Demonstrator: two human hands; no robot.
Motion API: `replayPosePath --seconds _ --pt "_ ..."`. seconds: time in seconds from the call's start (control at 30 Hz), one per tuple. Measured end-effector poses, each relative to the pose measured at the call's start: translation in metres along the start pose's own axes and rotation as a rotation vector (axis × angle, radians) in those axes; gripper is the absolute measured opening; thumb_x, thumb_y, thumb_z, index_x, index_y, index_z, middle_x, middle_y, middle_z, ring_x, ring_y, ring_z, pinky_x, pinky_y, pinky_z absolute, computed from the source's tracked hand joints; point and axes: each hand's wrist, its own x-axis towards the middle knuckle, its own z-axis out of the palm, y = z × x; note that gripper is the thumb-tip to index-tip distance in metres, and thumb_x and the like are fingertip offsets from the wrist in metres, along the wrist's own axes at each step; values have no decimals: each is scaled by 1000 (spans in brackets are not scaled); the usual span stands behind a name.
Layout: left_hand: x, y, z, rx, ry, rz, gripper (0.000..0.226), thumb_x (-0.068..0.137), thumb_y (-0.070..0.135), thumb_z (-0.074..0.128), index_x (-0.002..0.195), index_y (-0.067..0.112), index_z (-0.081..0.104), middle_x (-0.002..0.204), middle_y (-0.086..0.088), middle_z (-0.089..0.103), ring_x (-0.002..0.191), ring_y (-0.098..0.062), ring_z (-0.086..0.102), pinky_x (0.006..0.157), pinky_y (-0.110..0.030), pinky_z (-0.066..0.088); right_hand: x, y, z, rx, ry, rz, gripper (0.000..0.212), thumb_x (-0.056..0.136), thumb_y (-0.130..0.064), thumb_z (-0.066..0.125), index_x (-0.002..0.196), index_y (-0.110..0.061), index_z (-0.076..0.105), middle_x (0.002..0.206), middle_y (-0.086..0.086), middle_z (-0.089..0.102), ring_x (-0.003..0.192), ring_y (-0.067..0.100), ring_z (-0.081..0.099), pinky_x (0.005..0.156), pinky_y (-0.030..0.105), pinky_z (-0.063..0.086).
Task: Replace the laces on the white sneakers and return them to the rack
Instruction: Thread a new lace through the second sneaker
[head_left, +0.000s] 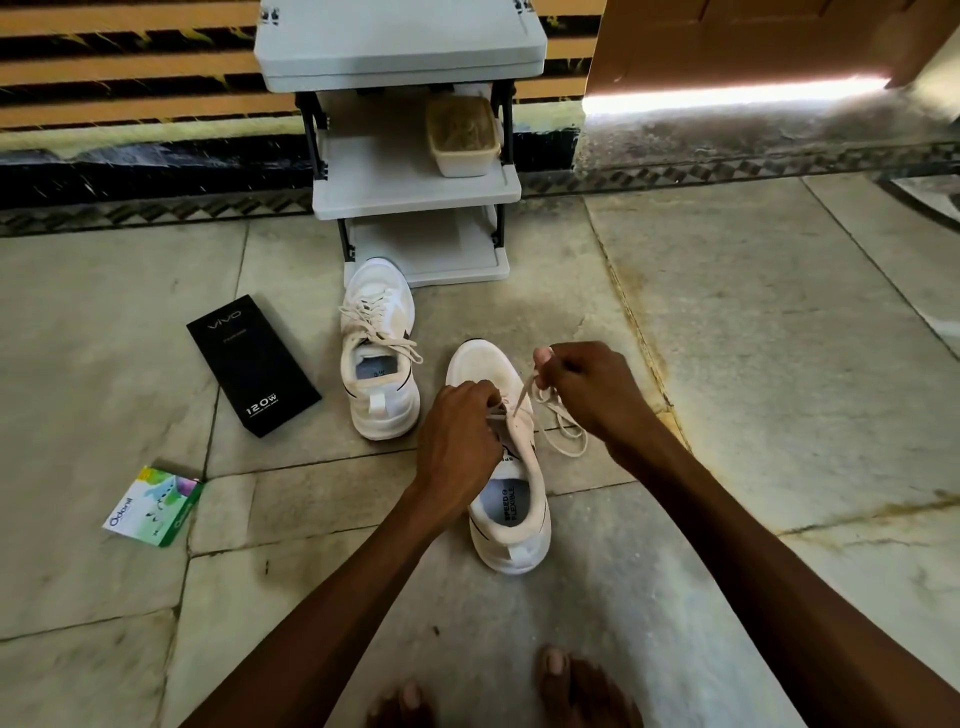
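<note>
Fingers (545, 364) of the right hand (587, 389) pinch one end of a cream lace (563, 434) and hold it up and out to the side. The left hand (457, 431) curls over the eyelets of the near sneaker (514, 540) and grips the same lace where it crosses the tongue. Behind the work stands the grey rack (395, 176), which carries a plastic tub (462, 137) on one shelf and no shoe on any shelf in view. Both sneakers sit on the stone floor (779, 312). The far sneaker (379, 364), just in front of the rack, is laced to the top, its ends lying loose and untied. The near one lies between the person's forearms, its eyelets mostly hidden under the left hand, with spare lace trailing in loops on the floor beside it. A black box (253, 364) and a small printed packet (153, 506) lie to the left. Whether this lace is an old one coming out or a fresh one going in cannot be told. Either way the job looks half done at best: this shoe needs finishing, and the pair must go back on the rack.
</note>
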Motion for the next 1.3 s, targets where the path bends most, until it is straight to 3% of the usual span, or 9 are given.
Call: replayPosePath --seconds 0.1,0.27,0.4,0.57,0.73,0.9,1.0,1.13,1.3 --pt "1 -1 2 -17 -1 -20 37 81 9 64 116 20 64 114 4 67 110 -19 54 84 -33 47 -5 5 3 11 -13 75 43 100 -35 52 63 -18 66 69 8 68 59 16 56 63 30 44" --pt "1 -4 3 -110 20 -34 31 78 9 63 107 20 65 109 4 66 106 -19 55 82 -33 46 1 39 4 -385 -178 246 34 95 -36 59 81 -9 74 78 9 69 73 26 66 63 30 48" --pt "2 -8 3 -223 39 -36 39 72 5 64 108 20 64 113 3 62 107 -19 57 88 -38 48 -4 54 6 -565 -333 285 28 88 -31 62 77 -6 65 65 4 53 65 21 51 49 25 32" --pt "1 -9 7 -235 2 -4 39 72 3 63 106 21 63 116 2 56 109 -21 55 91 -39 47 -1 55 13 -730 -186 298 20 81 -32 71 87 -15 62 86 2 59 83 24 57 79 34 46" --pt "2 -9 7 -230 -6 -13 36 73 3 64 104 22 63 115 3 56 109 -20 54 92 -35 46 9 45 22 -483 -156 -18 20 90 -33 64 105 -21 72 107 4 66 101 24 60 78 32 48" --pt "3 -10 6 -227 -26 -32 36 74 5 65 105 22 63 117 3 56 109 -20 53 92 -32 45 15 35 34 -497 -244 62 23 94 -22 50 86 -5 62 97 16 62 92 31 57 77 37 45" --pt "4 -10 5 -230 -40 -32 35 75 7 67 107 22 64 118 2 56 111 -21 53 94 -33 45 15 23 25 -216 -327 170 30 97 -19 42 78 -1 57 85 15 59 75 22 50 65 32 35" --pt "9 -5 1 -294 -125 -55 34 76 24 64 110 28 67 118 3 60 113 -23 56 97 -40 47 14 18 12 -48 -344 212 40 95 -27 51 58 -12 59 63 3 51 58 14 40 57 27 32" --pt "12 -1 1 -239 -120 -67 34 75 31 59 107 35 70 116 5 67 110 -23 60 92 -43 50 7 -4 -12 199 -283 126 41 96 -38 59 64 -13 68 63 0 58 56 9 43 58 25 34"
